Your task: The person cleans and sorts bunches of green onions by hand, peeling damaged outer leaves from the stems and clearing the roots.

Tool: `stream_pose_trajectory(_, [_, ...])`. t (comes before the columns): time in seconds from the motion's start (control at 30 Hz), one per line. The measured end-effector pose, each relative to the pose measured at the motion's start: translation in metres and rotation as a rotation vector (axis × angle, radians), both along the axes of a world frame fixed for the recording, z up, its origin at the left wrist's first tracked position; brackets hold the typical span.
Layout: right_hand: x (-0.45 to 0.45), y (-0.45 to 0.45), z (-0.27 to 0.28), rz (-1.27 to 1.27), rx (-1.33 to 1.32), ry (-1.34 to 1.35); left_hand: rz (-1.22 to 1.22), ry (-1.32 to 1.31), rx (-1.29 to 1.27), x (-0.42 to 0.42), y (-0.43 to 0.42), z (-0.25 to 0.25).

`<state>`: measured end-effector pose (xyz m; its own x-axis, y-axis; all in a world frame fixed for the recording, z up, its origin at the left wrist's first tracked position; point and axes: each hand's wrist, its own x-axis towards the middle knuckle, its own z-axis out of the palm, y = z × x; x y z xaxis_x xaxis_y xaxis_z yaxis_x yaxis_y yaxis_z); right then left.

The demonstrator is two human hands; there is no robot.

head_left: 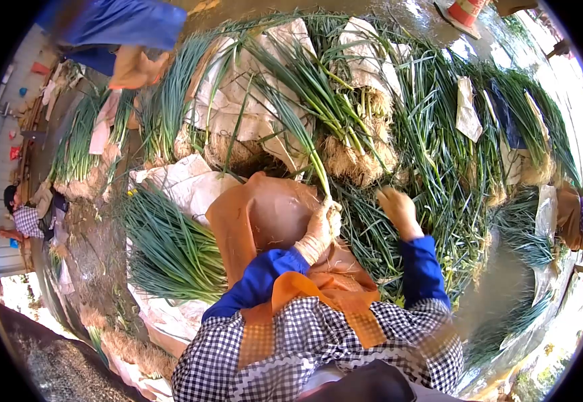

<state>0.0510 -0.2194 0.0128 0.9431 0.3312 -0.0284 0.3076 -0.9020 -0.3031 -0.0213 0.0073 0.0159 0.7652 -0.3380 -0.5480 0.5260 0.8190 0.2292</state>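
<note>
My left hand (318, 231), gloved, is closed around the root end of a green onion (315, 161), just above my lap. Its long green leaves point up and to the left, away from me. To the right, my right hand (398, 209) hovers over a layer of loose green leaves (372, 234). The fingers there are curled together, and anything between them is too small to make out. An orange-brown apron (264, 208) covers my knees, with root bits on it. Ahead lies a bunch of green onions (355, 154) with pale, bushy roots facing me.
A pile of trimmed-looking green onions (170, 244) lies on sacking at my left. More bundles (177, 100) and white sacks (238, 100) spread ahead. A traffic cone (465, 12) stands at the far right. Another person (26, 214) sits at far left; a blue-clothed person (124, 27) is at upper left.
</note>
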Motion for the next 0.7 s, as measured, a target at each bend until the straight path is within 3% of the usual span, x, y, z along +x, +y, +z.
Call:
stream_pose_trajectory(0.07, [0.052,0.054,0.021,-0.149,0.135,-0.1,0.032,-0.119,0.227,0.009,0.013,0.017])
stream_pose_trajectory(0.1, [0.083,0.065,0.009,-0.072,0.162,-0.339,0.044,-0.195,0.187,0.015,0.025,0.029])
stream_pose_trajectory(0.13, [0.112,0.076,0.001,-0.121,0.109,-0.165,0.058,-0.362,0.161,0.018,0.037,0.047])
stream_pose_trajectory(0.2, [0.142,0.1,0.007,-0.175,-0.341,0.137,0.206,-0.275,0.171,0.025,0.046,0.08])
stream_pose_trajectory(0.27, [0.163,0.113,-0.047,-0.132,-0.965,-0.078,0.213,-0.342,0.17,0.031,0.051,0.06])
stream_pose_trajectory(0.3, [0.163,0.106,-0.015,-0.173,-0.368,0.102,0.288,-0.311,0.091,0.034,0.047,0.032])
stream_pose_trajectory(0.37, [0.151,0.081,-0.011,0.063,-0.022,0.05,0.35,-0.172,0.036,0.03,0.038,0.018])
stream_pose_trajectory(0.43, [0.107,0.068,0.023,0.117,0.29,0.243,0.238,-0.09,0.147,0.021,0.027,0.001])
stream_pose_trajectory(0.47, [0.078,0.064,0.032,0.249,0.659,0.313,0.174,-0.06,0.166,0.015,0.019,-0.018])
stream_pose_trajectory(0.5, [0.043,0.078,0.087,-0.046,1.035,0.804,0.028,0.0,0.121,0.012,0.009,-0.02])
stream_pose_trajectory(0.53, [0.032,0.07,0.061,-0.023,1.149,0.971,0.008,-0.015,-0.009,0.006,-0.007,-0.021])
stream_pose_trajectory(0.63, [0.006,0.077,0.017,-0.14,1.324,0.915,-0.092,-0.006,0.036,-0.008,-0.023,-0.003])
stream_pose_trajectory(0.7, [0.014,0.081,0.013,-0.224,1.158,0.872,-0.076,0.049,0.142,-0.011,-0.024,-0.014])
